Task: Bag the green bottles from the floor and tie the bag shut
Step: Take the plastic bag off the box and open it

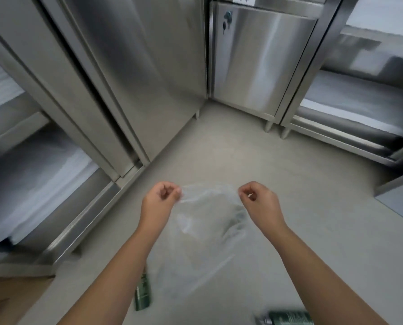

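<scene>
A clear plastic bag (pixel 202 231) hangs between my hands above the grey floor. My left hand (pixel 159 198) pinches its upper left edge and my right hand (pixel 259 198) pinches its upper right edge, so the top is stretched wide. A blurred greenish shape shows through the bag's right side; I cannot tell whether it is inside. One green bottle (pixel 143 293) lies on the floor beside my left forearm. Another green bottle (pixel 287 318) lies on its side at the bottom edge, near my right forearm.
Stainless steel cabinets (pixel 134 73) line the left and back. A small steel door with a lock (pixel 259 57) stands at the back corner. Open shelving (pixel 350 106) runs along the right, and more shelves (pixel 31 184) sit low on the left. A brown patch (pixel 10 299) shows at bottom left.
</scene>
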`<action>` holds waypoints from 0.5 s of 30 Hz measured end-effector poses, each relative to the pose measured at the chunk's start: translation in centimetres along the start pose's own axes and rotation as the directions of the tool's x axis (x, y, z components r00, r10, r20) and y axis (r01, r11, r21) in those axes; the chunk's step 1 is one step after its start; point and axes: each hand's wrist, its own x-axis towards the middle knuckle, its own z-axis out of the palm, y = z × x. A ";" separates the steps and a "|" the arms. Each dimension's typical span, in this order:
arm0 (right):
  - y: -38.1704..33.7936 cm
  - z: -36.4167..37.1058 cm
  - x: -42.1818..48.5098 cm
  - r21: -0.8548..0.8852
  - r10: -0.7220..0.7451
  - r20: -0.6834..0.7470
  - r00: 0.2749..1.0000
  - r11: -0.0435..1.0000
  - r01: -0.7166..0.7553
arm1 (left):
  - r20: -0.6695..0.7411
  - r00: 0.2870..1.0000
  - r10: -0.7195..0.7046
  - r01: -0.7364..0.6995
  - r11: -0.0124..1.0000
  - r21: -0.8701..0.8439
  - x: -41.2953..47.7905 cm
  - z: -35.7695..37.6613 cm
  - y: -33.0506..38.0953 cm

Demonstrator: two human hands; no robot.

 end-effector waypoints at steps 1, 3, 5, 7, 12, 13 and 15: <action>1.6 1.2 0.9 0.007 0.006 -0.001 1.000 1.000 -0.006 | 0.003 1.000 0.007 -0.007 1.000 -0.003 1.1 0.6 -1.8; 4.7 3.3 2.7 0.040 0.017 -0.009 1.000 0.999 -0.017 | 0.000 1.000 0.023 -0.023 1.000 -0.011 3.4 1.7 -5.2; 7.4 5.2 4.4 0.092 0.031 -0.017 0.999 0.995 -0.029 | -0.010 0.999 0.038 -0.038 0.999 -0.022 5.4 2.9 -8.3; 9.7 7.0 6.2 0.141 0.020 -0.030 0.999 0.990 -0.015 | -0.028 0.997 0.068 -0.069 0.997 -0.038 7.3 3.9 -10.7; 13.7 10.2 10.3 0.231 -0.085 -0.095 0.992 0.967 0.105 | -0.045 0.976 0.215 -0.217 0.974 -0.065 10.8 5.5 -14.3; 14.3 10.7 11.0 0.255 -0.108 -0.111 0.988 0.958 0.133 | -0.050 0.967 0.251 -0.254 0.965 -0.064 11.3 5.7 -14.7; 15.5 11.6 12.1 0.297 -0.155 -0.131 0.979 0.936 0.188 | -0.066 0.944 0.322 -0.326 0.944 -0.058 12.1 6.0 -15.5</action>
